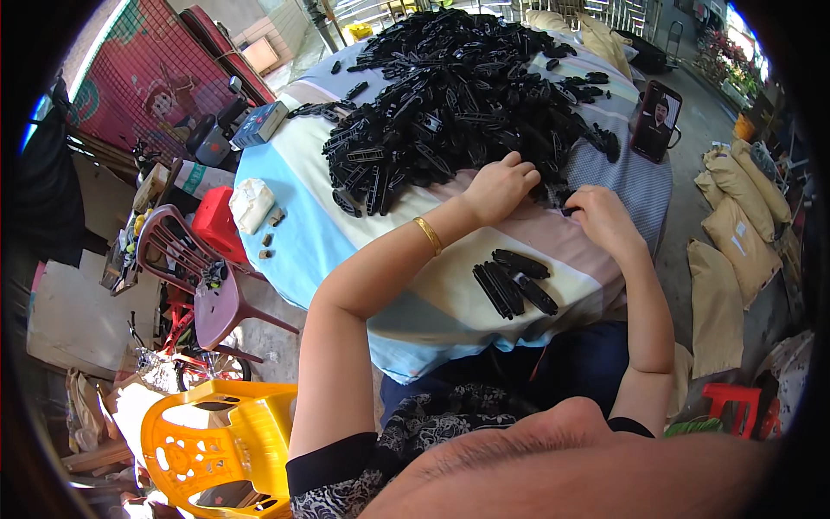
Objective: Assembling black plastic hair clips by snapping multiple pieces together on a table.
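Observation:
A big heap of black, elongated plastic pieces (450,104) covers the far part of the cloth-covered table. My left hand (501,188), below a gold bracelet (427,235), rests at the near right edge of the heap. Its fingers are curled down, and what they grip is hidden beneath them. To its right, my right hand (603,218) pinches a small black plastic piece (568,209) between thumb and fingertips. Nearer to me, several black pieces lie side by side in a small group (516,284) on the cloth.
A phone (655,121) stands upright at the table's right edge. A white bag (252,205) and a blue box (258,124) sit along the left edge. Around the table are a purple chair (216,303), a yellow chair (268,432), brown sacks (739,242) and a red stool (732,396).

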{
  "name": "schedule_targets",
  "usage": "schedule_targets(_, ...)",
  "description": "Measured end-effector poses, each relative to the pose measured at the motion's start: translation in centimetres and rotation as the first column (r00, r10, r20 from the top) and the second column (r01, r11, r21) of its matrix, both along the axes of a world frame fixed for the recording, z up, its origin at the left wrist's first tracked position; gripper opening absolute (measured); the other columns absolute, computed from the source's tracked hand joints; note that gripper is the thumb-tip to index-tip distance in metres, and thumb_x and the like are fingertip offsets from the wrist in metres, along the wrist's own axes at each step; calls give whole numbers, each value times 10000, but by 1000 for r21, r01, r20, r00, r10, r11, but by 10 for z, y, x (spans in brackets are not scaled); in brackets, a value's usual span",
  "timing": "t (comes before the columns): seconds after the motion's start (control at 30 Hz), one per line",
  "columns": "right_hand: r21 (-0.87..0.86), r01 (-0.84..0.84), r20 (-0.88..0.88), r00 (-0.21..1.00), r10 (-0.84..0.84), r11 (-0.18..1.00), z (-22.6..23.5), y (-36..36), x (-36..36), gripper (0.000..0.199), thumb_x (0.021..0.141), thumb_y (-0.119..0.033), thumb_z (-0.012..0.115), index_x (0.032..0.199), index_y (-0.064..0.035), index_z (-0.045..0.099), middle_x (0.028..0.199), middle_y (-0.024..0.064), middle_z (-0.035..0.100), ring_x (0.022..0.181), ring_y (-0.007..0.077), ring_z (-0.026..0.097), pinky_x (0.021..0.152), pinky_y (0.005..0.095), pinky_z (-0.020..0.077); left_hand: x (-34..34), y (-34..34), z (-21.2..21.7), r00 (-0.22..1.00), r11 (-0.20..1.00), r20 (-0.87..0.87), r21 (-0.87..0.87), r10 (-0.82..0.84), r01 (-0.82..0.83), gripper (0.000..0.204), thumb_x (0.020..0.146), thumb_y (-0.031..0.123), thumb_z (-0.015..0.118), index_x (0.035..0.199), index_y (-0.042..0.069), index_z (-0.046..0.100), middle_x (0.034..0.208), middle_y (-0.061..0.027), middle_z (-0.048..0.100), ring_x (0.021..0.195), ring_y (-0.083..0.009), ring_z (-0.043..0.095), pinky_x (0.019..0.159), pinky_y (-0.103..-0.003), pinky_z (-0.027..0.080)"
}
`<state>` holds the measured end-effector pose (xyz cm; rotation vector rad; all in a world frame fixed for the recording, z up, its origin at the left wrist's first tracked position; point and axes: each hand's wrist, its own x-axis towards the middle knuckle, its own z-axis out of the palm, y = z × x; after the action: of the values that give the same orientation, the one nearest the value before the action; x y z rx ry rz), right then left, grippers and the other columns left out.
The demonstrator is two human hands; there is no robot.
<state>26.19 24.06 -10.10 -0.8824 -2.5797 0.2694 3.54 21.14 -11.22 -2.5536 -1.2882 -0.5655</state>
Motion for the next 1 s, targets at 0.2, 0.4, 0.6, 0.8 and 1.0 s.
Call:
schedule_targets(0.2,-72,128,-92,987,-134,989,15,-15,-9,129,703,-59,690,808,-19,627,833,124,644,756,299,619,675,375,487,3,-10,0,999,1000,-37,-2,-15,15,174,729,136,583,877,49,552,915,-79,548,899,-244,517,768,-331,468)
schedule_targets(0.4,-193,-9,-456,886,-82,981,11,-18,-17,131,738,-72,708,792,-5,610,737,99,625,610,175,605,544,273,471,-12,-38,3,935,960,294,-133,-199,246,422,664,142,713,1058,65,582,1017,-102,549,958,-284,487,855,-365,423)
schedule_targets(0.6,-174,-134,-565,825,13,976,8,-26,-33,73,765,-11,662,826,15,630,758,88,623,641,146,616,564,239,487,-37,-31,-7,970,977,239,-190,-52,99,394,689,99,699,1071,57,612,1029,-89,607,968,-282,497,876,-363,411)
schedule_targets(0.8,111,-169,-455,867,201,979,6,-35,-47,68,727,-8,665,789,-11,637,788,93,643,693,238,621,598,306,501,-27,-37,-10,864,946,503,-269,-25,184,271,684,82,711,930,34,605,911,-85,625,865,-232,569,807,-340,449)
schedule_targets(1.0,173,-163,-433,873,224,971,8,-36,-50,85,695,1,673,769,-23,638,789,90,645,708,251,614,613,328,497,-31,-31,-26,362,725,890,-440,275,530,246,780,-23,666,999,15,562,920,-13,591,842,-65,555,721,-213,476)
